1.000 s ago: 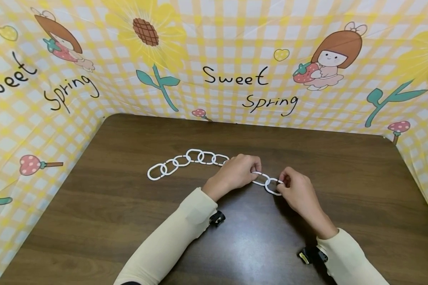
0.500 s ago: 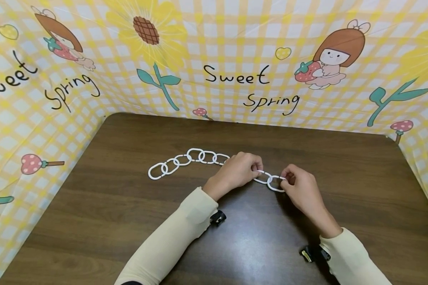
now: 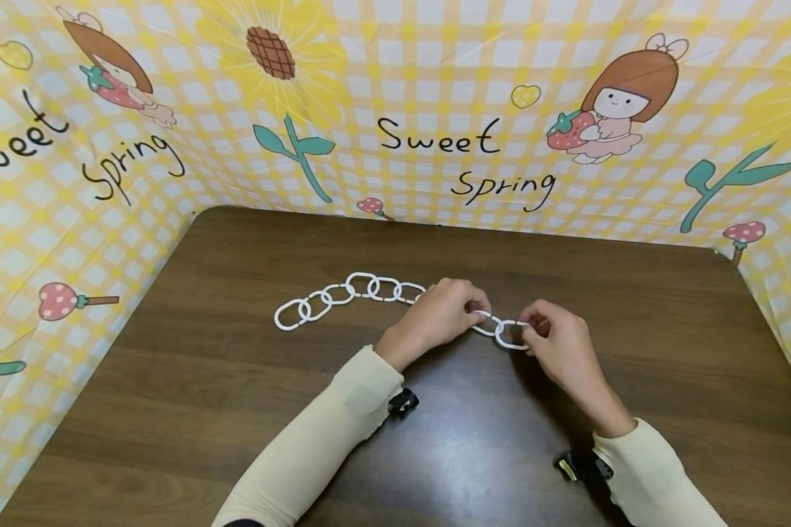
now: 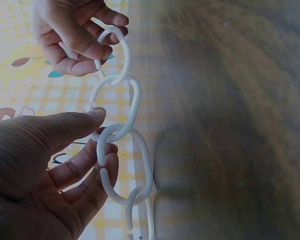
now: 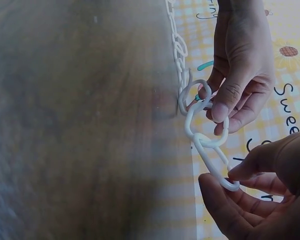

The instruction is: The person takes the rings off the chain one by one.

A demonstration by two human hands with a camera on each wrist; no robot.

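Chain (image 3: 373,287) seen mid-frame: smooth white oval links (image 4: 136,103), some split by a gap; left hand (image 3: 439,315) and right hand (image 3: 562,344) each narrowly pinched a link.

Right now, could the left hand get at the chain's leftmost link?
Probably yes: nothing covers the leftmost link, though the left hand, pinching the chain further right, would likely let go first.

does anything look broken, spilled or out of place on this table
Nothing stands out. The white chain looks properly joined where visible; small gaps recur along it, so they're probably built-in openings rather than breaks. No spill shows on the table.
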